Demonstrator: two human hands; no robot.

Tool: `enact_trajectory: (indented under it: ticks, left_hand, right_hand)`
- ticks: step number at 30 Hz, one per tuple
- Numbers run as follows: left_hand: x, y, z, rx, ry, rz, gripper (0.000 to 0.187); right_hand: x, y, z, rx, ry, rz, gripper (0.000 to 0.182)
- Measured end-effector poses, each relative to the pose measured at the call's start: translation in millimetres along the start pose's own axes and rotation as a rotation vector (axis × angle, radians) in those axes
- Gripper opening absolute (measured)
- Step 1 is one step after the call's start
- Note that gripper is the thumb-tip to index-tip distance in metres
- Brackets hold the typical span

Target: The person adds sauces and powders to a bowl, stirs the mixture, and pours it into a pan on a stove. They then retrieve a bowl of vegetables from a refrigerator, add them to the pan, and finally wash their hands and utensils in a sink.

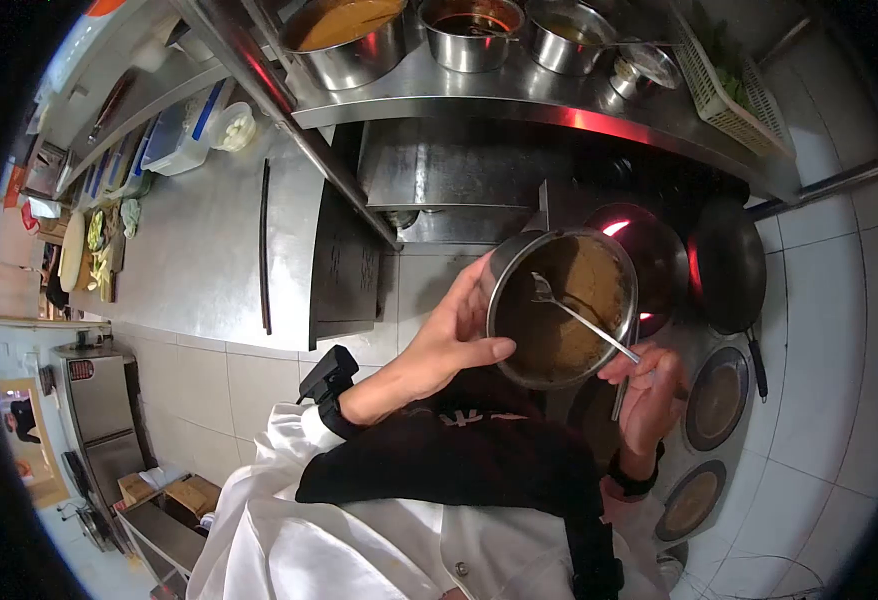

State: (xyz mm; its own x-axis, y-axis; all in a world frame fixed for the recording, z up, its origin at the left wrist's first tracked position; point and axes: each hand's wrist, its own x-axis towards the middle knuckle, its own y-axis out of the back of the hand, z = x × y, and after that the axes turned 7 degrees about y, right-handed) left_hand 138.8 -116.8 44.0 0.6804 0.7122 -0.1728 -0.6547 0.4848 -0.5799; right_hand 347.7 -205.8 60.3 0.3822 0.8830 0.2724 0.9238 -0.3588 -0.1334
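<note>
A steel pot [494, 330] is tilted so that its inside faces me, with a brown layer coating the bottom and wall. My left hand [454, 330] grips the pot from its left side, thumb over the rim. Inside lies the head of a metal fork [579, 318], touching or close to the brown layer. The fingers of my right hand [649, 390] are closed around the fork's handle at the lower right rim. A metal bar, perhaps the pot's handle, shows just below those fingers; whether they also hold it is hard to tell.
Several pots, one with orange liquid [344, 25], stand on a steel shelf [519, 100] beside a basket of greens [729, 90]. Dark woks [729, 265] sit at right. Long dark sticks [266, 250] lie on the steel table [209, 230] at left, near plastic tubs [179, 140].
</note>
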Motion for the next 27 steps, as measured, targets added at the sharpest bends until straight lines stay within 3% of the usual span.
enact_trajectory:
  ticks: [4,6,13,16,18,19,21,22,24,25,27]
  left_hand:
    - [5.4,-10.3,-8.2,-0.010,0.011,-0.034,0.081]
    - [5.7,-20.9,-5.2,-0.198,0.147,0.027,0.076]
    - [33.5,-32.7,-34.4,-0.234,0.182,0.043,0.065]
    - [36.3,-35.8,-39.8,-0.189,0.239,0.090,0.063]
    - [34.7,-38.3,-41.9,-0.185,0.259,0.066,0.065]
    - [34.0,-39.4,-43.4,-0.180,0.259,0.065,0.065]
    - [32.3,-41.8,-46.1,-0.235,0.284,0.040,0.067]
    - [31.6,-44.5,-45.5,-0.231,0.280,0.038,0.067]
    - [29.5,-49.9,-43.0,-0.211,0.247,0.011,0.070]
    - [29.1,-49.9,-43.4,-0.209,0.246,0.012,0.070]
    - [29.1,-49.4,-44.9,-0.115,0.242,0.017,0.073]
  right_hand:
    - [-1.2,16.1,8.0,0.085,-0.040,0.050,0.038]
    - [-0.4,32.7,5.9,0.079,-0.031,0.088,0.037]
    - [10.7,83.0,-16.0,0.026,-0.120,0.254,0.034]
    - [19.6,112.3,-12.7,0.221,-0.083,0.388,0.030]
    - [30.7,135.5,-2.1,0.030,-0.051,0.600,0.026]
    - [36.6,146.8,3.5,0.034,-0.050,0.602,0.026]
    - [50.6,155.8,7.3,-0.962,0.065,0.249,0.019]
    - [55.2,156.3,6.5,-0.960,0.069,0.252,0.019]
    - [63.5,128.9,-15.8,-1.446,0.642,0.033,0.010]
    - [61.8,115.2,-24.0,-1.444,0.642,0.033,0.010]
    - [55.6,85.6,-34.3,-1.201,0.436,-0.209,0.019]
